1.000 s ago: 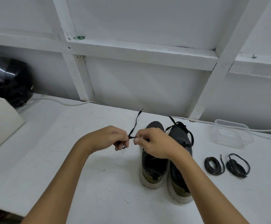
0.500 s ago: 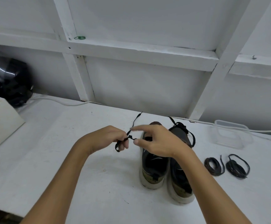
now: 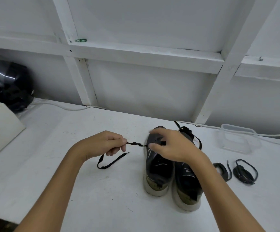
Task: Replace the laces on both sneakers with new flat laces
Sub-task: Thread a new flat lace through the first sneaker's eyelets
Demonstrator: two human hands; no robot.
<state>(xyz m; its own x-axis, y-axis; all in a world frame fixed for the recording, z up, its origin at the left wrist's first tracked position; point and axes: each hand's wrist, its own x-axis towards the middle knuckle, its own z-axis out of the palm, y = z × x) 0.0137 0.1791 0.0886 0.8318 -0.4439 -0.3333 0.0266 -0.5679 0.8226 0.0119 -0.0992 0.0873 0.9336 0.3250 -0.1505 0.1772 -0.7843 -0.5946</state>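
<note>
Two dark sneakers stand side by side on the white table, the left sneaker [image 3: 158, 173] and the right sneaker [image 3: 188, 183], heels toward me. My left hand [image 3: 105, 144] pinches a black flat lace [image 3: 112, 162]; its free end loops down onto the table. The lace runs twisted to the right, toward the left sneaker's front. My right hand [image 3: 171, 145] hovers over that sneaker's front, thumb and fingers at the lace where it meets the shoe. The right sneaker still carries a black lace [image 3: 191, 136] bunched at its front.
Two coiled black laces [image 3: 221, 169] [image 3: 244, 171] lie right of the shoes. A clear plastic container [image 3: 237, 139] sits at the back right. A beige box [image 3: 0, 131] and a black helmet [image 3: 7, 87] are at the left. A white cable [image 3: 65, 108] runs along the wall.
My hands have drawn apart, left hand moving left, and the lace now stretches between them. The lace end that stood up has dropped into a loop on the table.
</note>
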